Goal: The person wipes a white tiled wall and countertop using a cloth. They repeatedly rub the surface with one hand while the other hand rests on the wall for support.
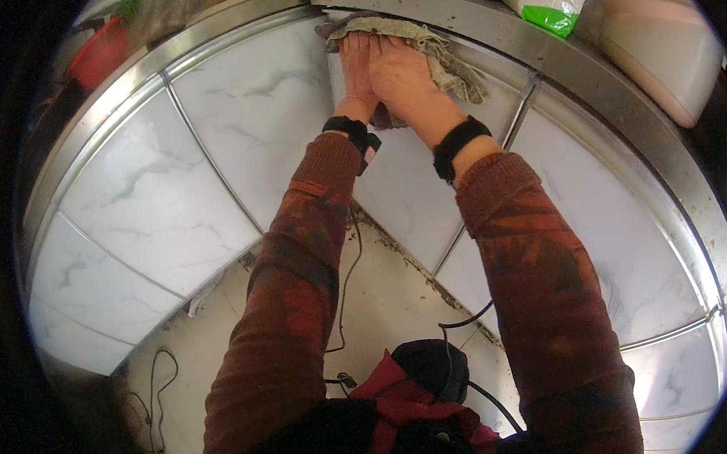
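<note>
We see the left hand (360, 71) and right hand (398, 70) side by side, fingers together (tips hidden, so any pinch we cannot tell), on a grey cloth (446, 58) against marbled panels (247, 95), its length running left to right, its frayed end nearer the right hand.

It looks like a kitchen — marble-patterned panels (141, 163) framed in metal beneath a metal-edged table (484, 23), a red container (97, 56) at far left.
</note>
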Available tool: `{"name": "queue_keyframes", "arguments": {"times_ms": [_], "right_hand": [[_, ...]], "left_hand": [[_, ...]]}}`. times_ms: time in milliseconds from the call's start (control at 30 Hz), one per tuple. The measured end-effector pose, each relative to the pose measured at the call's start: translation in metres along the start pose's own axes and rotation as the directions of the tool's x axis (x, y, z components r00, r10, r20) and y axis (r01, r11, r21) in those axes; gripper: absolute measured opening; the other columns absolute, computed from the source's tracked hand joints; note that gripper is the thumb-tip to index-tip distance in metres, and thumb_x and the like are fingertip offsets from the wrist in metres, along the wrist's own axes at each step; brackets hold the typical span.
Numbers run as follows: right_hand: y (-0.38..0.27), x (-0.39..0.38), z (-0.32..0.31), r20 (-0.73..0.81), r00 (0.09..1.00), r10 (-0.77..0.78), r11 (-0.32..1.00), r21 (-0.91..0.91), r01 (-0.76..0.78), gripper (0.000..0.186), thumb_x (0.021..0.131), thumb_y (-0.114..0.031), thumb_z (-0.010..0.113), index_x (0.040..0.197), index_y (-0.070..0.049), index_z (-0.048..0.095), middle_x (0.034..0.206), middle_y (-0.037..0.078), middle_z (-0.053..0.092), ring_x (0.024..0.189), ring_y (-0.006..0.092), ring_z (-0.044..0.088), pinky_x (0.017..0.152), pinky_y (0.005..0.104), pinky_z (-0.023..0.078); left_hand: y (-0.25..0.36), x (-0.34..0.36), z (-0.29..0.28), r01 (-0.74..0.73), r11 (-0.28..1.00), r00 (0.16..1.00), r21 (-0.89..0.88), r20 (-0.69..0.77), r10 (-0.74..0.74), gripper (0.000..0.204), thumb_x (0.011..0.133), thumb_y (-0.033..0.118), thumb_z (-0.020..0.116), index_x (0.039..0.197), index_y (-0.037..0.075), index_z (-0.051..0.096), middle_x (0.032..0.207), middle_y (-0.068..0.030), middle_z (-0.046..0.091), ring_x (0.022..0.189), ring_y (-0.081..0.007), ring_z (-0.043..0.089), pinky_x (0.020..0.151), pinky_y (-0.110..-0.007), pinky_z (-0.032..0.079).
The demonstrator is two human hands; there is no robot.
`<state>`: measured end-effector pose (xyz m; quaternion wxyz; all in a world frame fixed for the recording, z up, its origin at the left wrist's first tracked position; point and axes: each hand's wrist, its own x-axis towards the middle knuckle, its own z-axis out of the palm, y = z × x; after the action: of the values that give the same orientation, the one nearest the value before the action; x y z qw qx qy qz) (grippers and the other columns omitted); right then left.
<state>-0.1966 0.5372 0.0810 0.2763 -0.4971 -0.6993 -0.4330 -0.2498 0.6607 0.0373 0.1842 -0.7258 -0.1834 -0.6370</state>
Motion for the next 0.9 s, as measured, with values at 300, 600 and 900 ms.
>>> {"name": "queue_keyframes", "arguments": {"times_ms": [300, 600, 900], "right_hand": [[0.005, -0.047, -0.105, 0.125, 0.988, 0.086, 0.983, -0.175, -0.063, 0.035, 0.075, -0.011, 0.056, 0.107, 0.001, 0.062, 0.099, 0.011, 0.064, 0.095, 0.0252, 0.060, 0.083, 0.0355, 0.047], [0.052, -0.236, -0.334, 0.098, 0.972, 0.213, 0.909, -0.385, -0.160, 0.036, 0.075, -0.014, 0.058, 0.109, -0.002, 0.062, 0.097, 0.006, 0.063, 0.092, 0.0208, 0.059, 0.077, 0.0344, 0.046], [0.079, -0.410, -0.581, -0.168, 0.924, 0.343, 0.750, -0.543, -0.377, 0.029, 0.077, -0.017, 0.055, 0.102, -0.004, 0.063, 0.088, 0.006, 0.060, 0.092, 0.0236, 0.057, 0.083, 0.0379, 0.042]], "left_hand": [[0.100, 0.006, -0.015, -0.059, 0.986, 0.997, -0.155, -0.063, 0.050, 0.042, 0.078, 0.026, 0.057, 0.110, 0.000, 0.052, 0.109, -0.0207, 0.049, 0.103, -0.0401, 0.045, 0.090, -0.051, 0.034], [0.392, -0.001, -0.065, -0.142, 0.896, 0.989, -0.421, -0.018, 0.149, 0.055, 0.083, 0.030, 0.058, 0.125, -0.001, 0.044, 0.122, -0.0229, 0.046, 0.113, -0.0415, 0.039, 0.096, -0.052, 0.028], [0.696, 0.006, -0.146, -0.179, 0.733, 0.967, -0.656, 0.021, 0.255, 0.054, 0.090, 0.034, 0.055, 0.131, 0.002, 0.044, 0.131, -0.0233, 0.043, 0.122, -0.0421, 0.037, 0.103, -0.052, 0.025]]}}
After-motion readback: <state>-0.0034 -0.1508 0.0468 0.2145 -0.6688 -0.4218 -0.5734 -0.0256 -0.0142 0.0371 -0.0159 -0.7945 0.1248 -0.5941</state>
